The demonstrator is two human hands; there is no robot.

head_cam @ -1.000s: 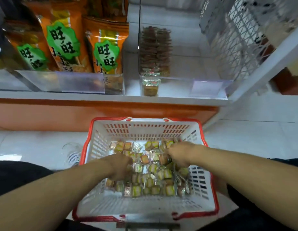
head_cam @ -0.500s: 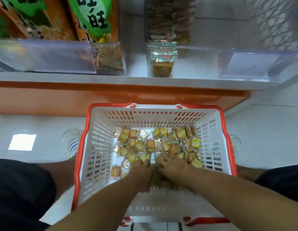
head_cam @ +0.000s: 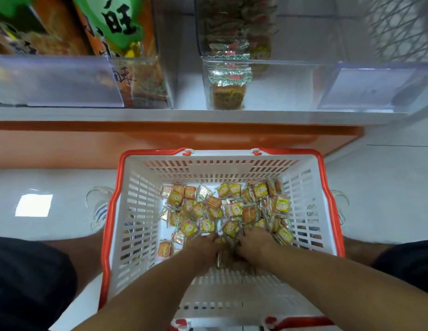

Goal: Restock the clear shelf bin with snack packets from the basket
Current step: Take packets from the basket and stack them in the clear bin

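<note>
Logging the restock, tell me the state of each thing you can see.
basket: on floor, part full
snack packets: loose heap in basket
clear shelf bin: nearly empty, one short row
left hand: gathering packets
right hand: gathering packets
orange bags: upright on shelf

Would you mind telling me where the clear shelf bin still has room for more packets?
The clear shelf bin is bare from its packet stack at the left wall across to the price tag holder on the right. In the basket, packets crowd the middle and right, where left hand and right hand dig.
</note>
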